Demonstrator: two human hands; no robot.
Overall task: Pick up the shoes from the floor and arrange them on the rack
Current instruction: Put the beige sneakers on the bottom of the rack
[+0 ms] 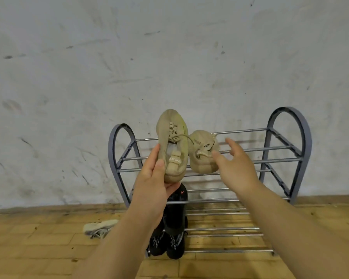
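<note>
My left hand (155, 178) grips the heel of one beige shoe (172, 146), thumb along its side and toe tipped up, so I can line it up beside its mate. The second beige shoe (203, 156) sits on the front rails of the rack's (306, 135) top tier, toward its left end. My right hand (236, 164) is open with straight fingers just beside it, probably to steady it, though I cannot tell if it touches.

Both shoes look like soft knit with thick, rounded soles and loose laces. The rack is thin metal rails between arched grey ends. A black pair (174, 214) rests on the lower tiers. One pale shoe (100, 228) lies on the wooden floor (38, 248) left of the rack.
</note>
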